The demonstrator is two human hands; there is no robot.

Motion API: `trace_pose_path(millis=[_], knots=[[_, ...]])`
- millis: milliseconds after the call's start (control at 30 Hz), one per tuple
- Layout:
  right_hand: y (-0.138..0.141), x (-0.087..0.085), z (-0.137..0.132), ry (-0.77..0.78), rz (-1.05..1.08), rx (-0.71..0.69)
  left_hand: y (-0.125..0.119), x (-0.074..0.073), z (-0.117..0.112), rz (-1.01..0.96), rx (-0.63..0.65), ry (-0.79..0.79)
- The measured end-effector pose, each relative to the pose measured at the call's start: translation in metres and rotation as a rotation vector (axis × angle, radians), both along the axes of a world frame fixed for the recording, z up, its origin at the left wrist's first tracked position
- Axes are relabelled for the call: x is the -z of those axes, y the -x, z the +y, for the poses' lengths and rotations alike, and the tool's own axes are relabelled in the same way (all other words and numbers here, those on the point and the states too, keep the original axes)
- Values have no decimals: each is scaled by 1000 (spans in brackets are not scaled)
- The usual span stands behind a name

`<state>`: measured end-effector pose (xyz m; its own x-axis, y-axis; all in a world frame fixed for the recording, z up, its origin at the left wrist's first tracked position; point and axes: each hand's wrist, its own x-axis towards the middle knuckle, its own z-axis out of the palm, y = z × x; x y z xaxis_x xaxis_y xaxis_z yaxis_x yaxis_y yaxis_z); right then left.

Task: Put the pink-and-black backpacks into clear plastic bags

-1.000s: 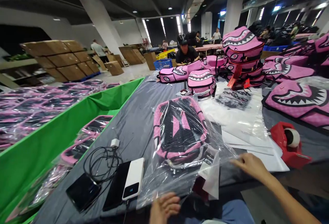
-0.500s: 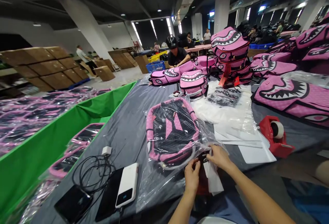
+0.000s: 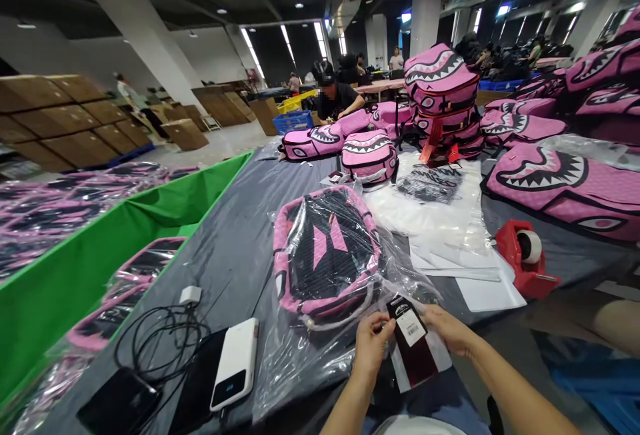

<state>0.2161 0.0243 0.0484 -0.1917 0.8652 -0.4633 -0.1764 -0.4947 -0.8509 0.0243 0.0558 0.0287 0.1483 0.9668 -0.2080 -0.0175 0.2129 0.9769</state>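
A pink and black backpack [image 3: 325,252] lies back-up inside a clear plastic bag [image 3: 305,355] on the grey table [image 3: 240,242]. At the bag's near end my left hand [image 3: 373,345] and my right hand [image 3: 447,328] both pinch a dark red hang tag [image 3: 413,342] with a white label. The tag is held flat between my hands, just in front of the bag's open mouth.
A red tape dispenser [image 3: 525,255] stands to the right on white sheets [image 3: 480,282]. A white power bank [image 3: 235,363], phones and a coiled cable [image 3: 160,342] lie at the left. A green bin [image 3: 100,255] holds bagged packs. Pink shark backpacks [image 3: 440,98] pile up behind; a person [image 3: 337,95] works opposite.
My hands came together at the bag's near end, took hold of the dark tag and drew it out toward me. The view shifted slightly right.
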Motion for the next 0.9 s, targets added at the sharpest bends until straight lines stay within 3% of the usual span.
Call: trace_pose_path(millis=[133,233,300,367,467,567,667,767,833,900], knots=[[3,9,-9,67,17,177,-1,8,-1,24,54,-18],[5,14,-10,-103,-110,78,2,15,-7,96,53,-34],[5,18,-11,-262,-370,5,7,20,-13,302,104,-113],[3,21,-15,-358,-673,4,12,19,-15,644,185,-323],[-1,25,-27,-439,-908,25,16,-1,-3,1011,294,-888],[1,28,-43,-556,-1057,28,3,-37,24,1036,554,-1423],[12,29,-64,-745,-1200,59,-23,-62,47,987,960,-1634],[17,20,-86,-953,-1227,56,-41,-62,53,928,1217,-1701],[11,5,-93,-1095,-1172,9,-39,-55,48,926,1294,-1723],[0,-11,-87,-1226,-1159,39,-28,-49,41,915,1291,-1727]])
